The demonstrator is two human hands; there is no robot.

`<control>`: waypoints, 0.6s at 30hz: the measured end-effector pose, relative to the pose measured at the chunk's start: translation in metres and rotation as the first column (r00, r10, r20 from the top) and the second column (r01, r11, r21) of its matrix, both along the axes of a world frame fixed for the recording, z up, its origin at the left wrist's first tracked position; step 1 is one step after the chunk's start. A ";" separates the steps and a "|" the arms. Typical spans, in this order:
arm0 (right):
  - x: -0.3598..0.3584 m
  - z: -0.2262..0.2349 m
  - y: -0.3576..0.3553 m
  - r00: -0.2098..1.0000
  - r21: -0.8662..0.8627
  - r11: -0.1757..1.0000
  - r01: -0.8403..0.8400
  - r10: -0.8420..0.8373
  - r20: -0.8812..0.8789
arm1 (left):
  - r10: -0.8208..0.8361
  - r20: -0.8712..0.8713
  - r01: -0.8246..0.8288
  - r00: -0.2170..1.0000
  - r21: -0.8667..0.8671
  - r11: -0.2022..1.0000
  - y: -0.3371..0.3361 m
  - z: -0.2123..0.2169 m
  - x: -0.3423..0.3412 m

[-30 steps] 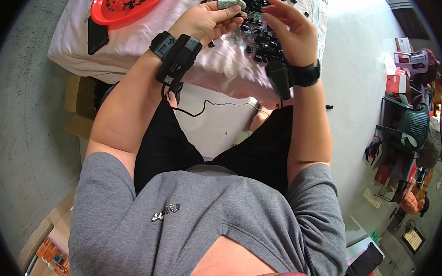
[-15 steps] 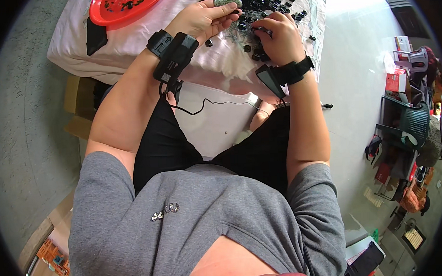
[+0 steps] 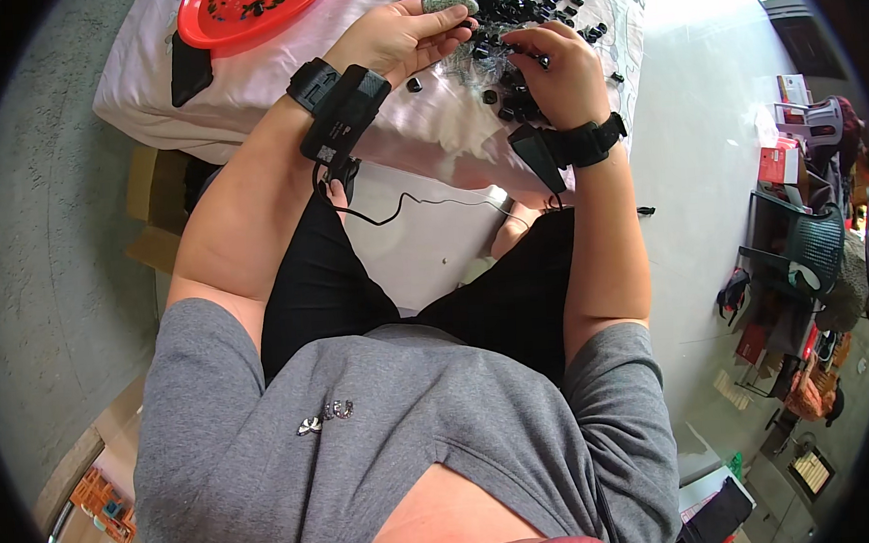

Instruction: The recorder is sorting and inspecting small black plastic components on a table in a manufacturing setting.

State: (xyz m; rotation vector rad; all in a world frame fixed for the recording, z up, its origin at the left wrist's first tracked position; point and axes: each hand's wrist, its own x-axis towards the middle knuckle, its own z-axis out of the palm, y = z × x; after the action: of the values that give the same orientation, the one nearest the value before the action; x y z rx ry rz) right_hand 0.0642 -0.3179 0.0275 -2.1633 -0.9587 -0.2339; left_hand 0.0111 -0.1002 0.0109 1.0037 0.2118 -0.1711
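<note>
At the table's near edge, my left hand [image 3: 398, 39] is pinched, thumb against an index finger wrapped in a speckled grey-green cover [image 3: 450, 5]. A small black part shows at those fingertips, partly hidden. My right hand [image 3: 564, 78], just to the right, has its thumb and fingers closed on another small black part [image 3: 541, 61] with a shiny spot. Beyond and between the hands lies a loose pile of small black plastic parts [image 3: 509, 7]. Thin clear scraps [image 3: 478, 68] are strewn beneath the fingers. Each wrist wears a black strapped device.
A red basin [image 3: 211, 32] with small dark bits stands at the far left of the cloth-covered table [image 3: 278, 93]. Beside it lies a flat black object [image 3: 190, 73]. An open cardboard box [image 3: 151, 198] sits below on the left. A thin black cable [image 3: 383, 220] hangs over my lap.
My right hand has drawn slightly right, away from the left hand, and its pinched black part shows more plainly. The left hand has hardly moved.
</note>
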 end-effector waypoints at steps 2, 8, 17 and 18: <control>-0.002 0.003 0.001 1.000 0.010 1.000 0.000 -0.001 0.002 | 0.009 -0.002 -0.009 1.000 -0.010 1.000 0.000 0.000 0.000; -0.004 0.007 0.001 0.949 0.318 0.948 0.026 0.077 -0.306 | 0.003 0.008 -0.002 1.000 -0.055 0.999 -0.005 0.001 -0.002; -0.006 0.005 0.003 0.882 0.384 0.923 -0.007 0.187 -0.434 | -0.066 0.013 0.067 0.998 -0.097 0.993 -0.005 0.000 0.000; -0.008 0.006 0.003 0.882 0.388 0.922 -0.010 0.191 -0.431 | -0.067 0.013 0.067 0.998 -0.097 0.993 -0.006 0.000 0.000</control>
State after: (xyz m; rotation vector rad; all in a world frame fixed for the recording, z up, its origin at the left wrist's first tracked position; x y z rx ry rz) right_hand 0.0567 -0.3145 0.0336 -1.6952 -0.6811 0.1425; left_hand 0.0108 -0.1058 0.0107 0.9154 0.1596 -0.2355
